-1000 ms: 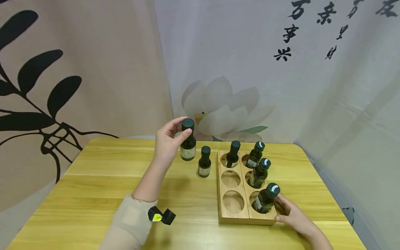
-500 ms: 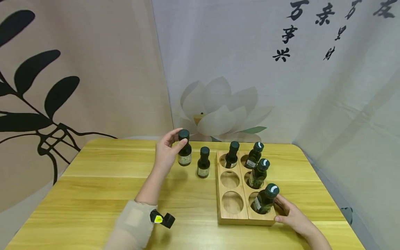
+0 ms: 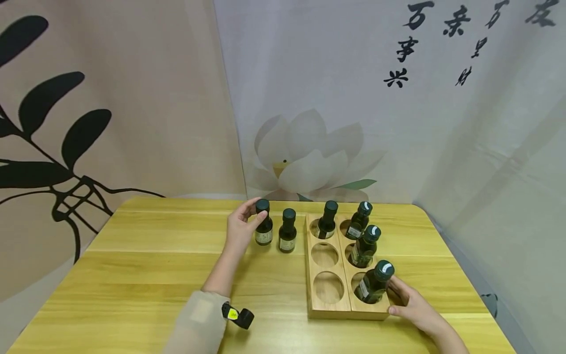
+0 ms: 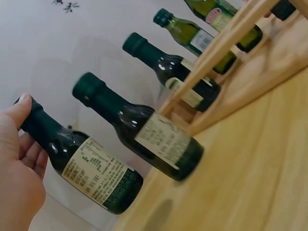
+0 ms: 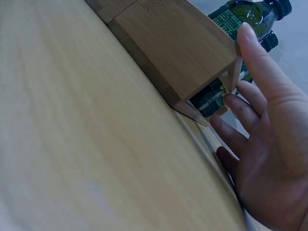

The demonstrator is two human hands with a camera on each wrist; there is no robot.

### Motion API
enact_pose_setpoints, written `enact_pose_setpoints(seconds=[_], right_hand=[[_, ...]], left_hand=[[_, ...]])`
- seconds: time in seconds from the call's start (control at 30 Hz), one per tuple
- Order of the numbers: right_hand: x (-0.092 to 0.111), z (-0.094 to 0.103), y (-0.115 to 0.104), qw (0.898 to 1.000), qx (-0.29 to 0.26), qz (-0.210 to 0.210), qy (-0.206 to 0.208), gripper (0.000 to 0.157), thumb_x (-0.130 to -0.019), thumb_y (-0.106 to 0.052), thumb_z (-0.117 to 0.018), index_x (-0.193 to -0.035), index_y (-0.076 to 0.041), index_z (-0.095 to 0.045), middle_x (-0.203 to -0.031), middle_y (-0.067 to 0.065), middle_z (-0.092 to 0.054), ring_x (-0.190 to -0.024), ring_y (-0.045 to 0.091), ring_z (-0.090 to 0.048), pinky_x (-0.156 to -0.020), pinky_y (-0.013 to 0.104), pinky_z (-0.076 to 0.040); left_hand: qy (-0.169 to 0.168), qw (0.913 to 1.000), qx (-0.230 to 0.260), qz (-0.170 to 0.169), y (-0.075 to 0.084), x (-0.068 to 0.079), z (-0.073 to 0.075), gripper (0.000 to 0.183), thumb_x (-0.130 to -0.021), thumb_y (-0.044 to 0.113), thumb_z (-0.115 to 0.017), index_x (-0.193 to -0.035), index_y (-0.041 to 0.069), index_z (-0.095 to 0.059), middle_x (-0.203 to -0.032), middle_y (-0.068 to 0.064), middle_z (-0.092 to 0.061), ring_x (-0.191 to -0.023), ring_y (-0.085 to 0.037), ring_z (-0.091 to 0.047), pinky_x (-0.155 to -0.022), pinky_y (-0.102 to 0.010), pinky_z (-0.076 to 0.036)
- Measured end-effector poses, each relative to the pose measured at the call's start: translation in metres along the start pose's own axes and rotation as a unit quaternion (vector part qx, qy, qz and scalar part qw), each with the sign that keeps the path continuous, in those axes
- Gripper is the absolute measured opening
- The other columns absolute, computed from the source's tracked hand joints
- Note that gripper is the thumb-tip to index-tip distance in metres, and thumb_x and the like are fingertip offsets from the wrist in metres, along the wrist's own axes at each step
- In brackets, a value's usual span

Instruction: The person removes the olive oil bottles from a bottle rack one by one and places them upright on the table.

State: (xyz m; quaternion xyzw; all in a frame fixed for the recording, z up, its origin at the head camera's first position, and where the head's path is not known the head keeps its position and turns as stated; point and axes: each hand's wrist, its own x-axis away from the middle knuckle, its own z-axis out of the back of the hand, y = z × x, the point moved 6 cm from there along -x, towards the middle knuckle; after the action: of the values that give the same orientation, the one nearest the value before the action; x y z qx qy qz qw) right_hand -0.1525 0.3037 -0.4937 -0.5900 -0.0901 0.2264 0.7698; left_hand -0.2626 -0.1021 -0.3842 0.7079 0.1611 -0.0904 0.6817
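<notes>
Your left hand [image 3: 240,227] held a dark bottle [image 3: 264,229] upright by its neck, thumb on the near side below the cap [image 3: 263,205], fingers bent behind. The bottle was at the far part of the wooden table [image 3: 132,285], just left of a similar bottle [image 3: 287,233]; you could not tell whether its base touched the wood. Your right hand [image 3: 413,307] was loosely spread at the near right corner of the wooden rack [image 3: 329,313], fingers slightly bent and grasping nothing; how firmly it touched was unclear. Four more bottles [image 3: 363,251] stood in the rack, one in its left column, three in its right. Yours looked like glass: probably stiff, smooth, slightly slippery and breakable if knocked, with most weight low in the wide body. The slim neck seemed to suit a pinch; a lower grip around the paper label [image 4: 98,171] would likely curb swinging.
</notes>
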Motion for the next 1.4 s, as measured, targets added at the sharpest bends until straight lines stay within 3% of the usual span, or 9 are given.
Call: enact_pose_setpoints(seconds=[0.1, 0.27, 0.43, 0.53, 0.67, 0.87, 1.17, 1.27, 1.4], right_hand=[[0.000, 0.000, 0.002, 1.000, 0.001, -0.011, 0.002, 0.081, -0.091, -0.013, -0.067, -0.139, 0.024, -0.012, -0.139, 0.047, -0.016, -0.121, -0.010, -0.035, -0.098, 0.012, -0.027], [0.000, 0.000, 0.001, 1.000, 0.005, -0.013, 0.005, 0.082, -0.091, -0.015, -0.067, -0.139, 0.025, -0.012, -0.137, 0.049, -0.016, -0.120, -0.010, -0.035, -0.097, 0.012, -0.028], [0.000, -0.001, -0.001, 1.000, 0.005, 0.003, 0.005, 0.081, -0.091, -0.012, -0.067, -0.137, 0.026, -0.013, -0.135, 0.050, -0.017, -0.121, -0.009, -0.036, -0.097, 0.012, -0.028], [-0.001, -0.001, -0.002, 1.000, 0.004, 0.012, 0.002, 0.079, -0.091, -0.011, -0.067, -0.137, 0.027, -0.013, -0.134, 0.051, -0.017, -0.122, -0.009, -0.035, -0.098, 0.012, -0.027], [-0.001, -0.001, -0.002, 1.000, 0.001, 0.004, 0.000, 0.080, -0.092, -0.012, -0.066, -0.138, 0.026, -0.012, -0.136, 0.050, -0.015, -0.122, -0.009, -0.035, -0.098, 0.012, -0.027], [0.000, -0.001, -0.003, 1.000, 0.005, -0.005, 0.000, 0.080, -0.092, -0.013, -0.066, -0.138, 0.025, -0.012, -0.136, 0.050, -0.015, -0.121, -0.010, -0.035, -0.097, 0.012, -0.028], [0.000, -0.002, -0.003, 1.000, 0.004, 0.007, 0.000, 0.079, -0.092, -0.012, -0.065, -0.139, 0.024, -0.013, -0.136, 0.050, -0.017, -0.122, -0.008, -0.035, -0.097, 0.012, -0.028], [0.001, -0.002, -0.003, 1.000, -0.001, 0.004, 0.002, 0.079, -0.092, -0.012, -0.065, -0.139, 0.024, -0.013, -0.148, 0.019, -0.034, -0.122, -0.009, -0.036, -0.098, 0.012, -0.028], [0.001, -0.001, -0.002, 1.000, -0.008, -0.007, 0.003, 0.079, -0.092, -0.012, -0.065, -0.140, 0.023, -0.014, -0.135, -0.028, -0.037, -0.122, -0.009, -0.036, -0.098, 0.011, -0.027]], left_hand=[[0.001, 0.9999, -0.009, 0.007, 0.001, 0.005, -0.001, 0.040, -0.084, -0.003, -0.071, -0.122, -0.011, -0.059, -0.106, -0.026, -0.064, -0.096, -0.028, -0.059, -0.097, -0.048, -0.042], [0.000, 0.9997, -0.016, 0.017, -0.010, 0.010, -0.001, 0.039, -0.085, -0.002, -0.071, -0.121, -0.010, -0.059, -0.106, -0.026, -0.064, -0.094, -0.023, -0.059, -0.098, -0.046, -0.041], [0.000, 0.9999, -0.008, 0.014, -0.018, 0.012, 0.001, 0.039, -0.085, -0.002, -0.070, -0.122, -0.011, -0.059, -0.107, -0.027, -0.063, -0.094, -0.023, -0.059, -0.096, -0.052, -0.041], [0.001, 0.9997, -0.011, 0.022, -0.016, 0.012, 0.002, 0.041, -0.085, 0.000, -0.071, -0.123, -0.010, -0.058, -0.111, -0.026, -0.062, -0.098, -0.024, -0.058, -0.098, -0.050, -0.040], [-0.005, 0.9997, -0.017, 0.019, -0.005, 0.008, 0.002, 0.045, -0.086, 0.003, -0.072, -0.127, -0.005, -0.057, -0.120, -0.024, -0.060, -0.107, -0.029, -0.055, -0.102, -0.047, -0.037], [-0.024, 0.9994, -0.013, -0.022, 0.022, 0.002, -0.005, 0.047, -0.087, 0.004, -0.070, -0.131, -0.003, -0.055, -0.123, -0.022, -0.060, -0.115, -0.032, -0.052, -0.105, -0.041, -0.034], [-0.045, 0.9965, 0.017, -0.069, 0.061, 0.008, -0.033, 0.048, -0.087, 0.000, -0.069, -0.132, -0.005, -0.052, -0.124, -0.022, -0.059, -0.116, -0.031, -0.053, -0.108, -0.040, -0.029], [-0.060, 0.9952, 0.026, -0.073, 0.068, 0.011, -0.047, 0.049, -0.086, 0.000, -0.069, -0.132, -0.004, -0.052, -0.124, -0.021, -0.059, -0.117, -0.031, -0.053, -0.108, -0.041, -0.029], [-0.071, 0.9944, 0.034, -0.071, 0.055, 0.010, -0.068, 0.050, -0.086, 0.006, -0.072, -0.133, 0.003, -0.055, -0.125, -0.011, -0.061, -0.117, -0.026, -0.053, -0.106, -0.043, -0.032]])
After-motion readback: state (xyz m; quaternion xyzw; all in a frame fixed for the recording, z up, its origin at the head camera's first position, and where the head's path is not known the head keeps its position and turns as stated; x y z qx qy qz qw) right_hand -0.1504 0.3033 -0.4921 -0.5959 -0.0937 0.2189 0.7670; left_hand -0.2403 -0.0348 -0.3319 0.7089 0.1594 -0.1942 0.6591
